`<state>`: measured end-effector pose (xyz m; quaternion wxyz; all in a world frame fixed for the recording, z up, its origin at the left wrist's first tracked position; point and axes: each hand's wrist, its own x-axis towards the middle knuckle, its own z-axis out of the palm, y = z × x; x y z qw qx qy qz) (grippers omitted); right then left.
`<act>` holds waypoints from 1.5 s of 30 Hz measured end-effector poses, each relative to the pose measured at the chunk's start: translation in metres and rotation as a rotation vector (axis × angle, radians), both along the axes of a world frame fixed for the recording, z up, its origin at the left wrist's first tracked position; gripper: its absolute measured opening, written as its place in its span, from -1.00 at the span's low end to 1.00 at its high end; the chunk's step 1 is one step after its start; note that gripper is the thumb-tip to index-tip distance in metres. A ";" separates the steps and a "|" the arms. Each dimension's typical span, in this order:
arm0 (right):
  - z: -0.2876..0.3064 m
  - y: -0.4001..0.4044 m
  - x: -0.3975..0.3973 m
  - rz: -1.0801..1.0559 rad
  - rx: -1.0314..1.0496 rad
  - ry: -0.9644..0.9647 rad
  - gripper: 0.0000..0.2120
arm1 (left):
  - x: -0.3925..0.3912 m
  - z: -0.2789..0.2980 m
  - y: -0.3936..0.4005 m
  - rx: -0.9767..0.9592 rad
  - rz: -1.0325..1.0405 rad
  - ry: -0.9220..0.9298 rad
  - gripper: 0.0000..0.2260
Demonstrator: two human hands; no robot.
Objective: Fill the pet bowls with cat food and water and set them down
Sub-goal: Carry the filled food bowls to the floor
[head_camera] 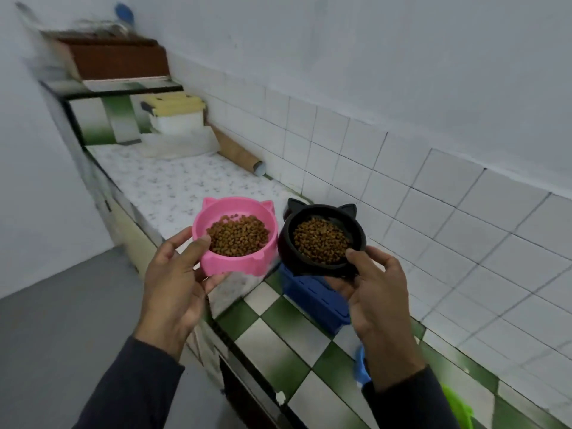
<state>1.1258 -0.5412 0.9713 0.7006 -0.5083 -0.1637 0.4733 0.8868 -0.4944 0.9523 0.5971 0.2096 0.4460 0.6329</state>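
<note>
Two bowls with cat ears on the rim are up in my hands, both above the edge of the counter (278, 345). My left hand (173, 283) grips the pink bowl (216, 261), thumb hooked over the near rim and fingers curled under the base. My right hand (374, 292) grips the black bowl (291, 243) the same way, thumb on the rim and fingers beneath. Both bowls are held level and nearly touch side by side, and each carries a heap of brown cat food (238, 235). My hands are apart, each clamped on its own bowl, and my dark sleeves show at the wrists.

Under the black bowl a blue plastic container (312, 297) sits on the green and white checked tiles of the counter. Farther along, the counter top turns to speckled white, where a cardboard tube (238, 151) lies against the white tiled wall (433, 212). Beyond it stands a white tub with a yellow lid (176, 116). Something blue shows behind my right wrist and something bright green lies at the lower right; I cannot tell what either is.
</note>
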 end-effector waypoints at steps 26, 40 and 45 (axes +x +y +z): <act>-0.045 0.215 -0.400 0.544 -0.069 0.030 -0.57 | -0.389 -0.050 0.094 -0.083 0.522 0.012 -0.67; -0.070 0.358 -0.545 0.794 -0.159 0.040 -0.49 | -0.506 -0.065 0.183 -0.133 0.742 0.021 -0.67; -0.078 0.409 -0.588 0.871 -0.181 -0.007 -0.48 | -0.541 -0.077 0.221 -0.158 0.810 0.021 -0.65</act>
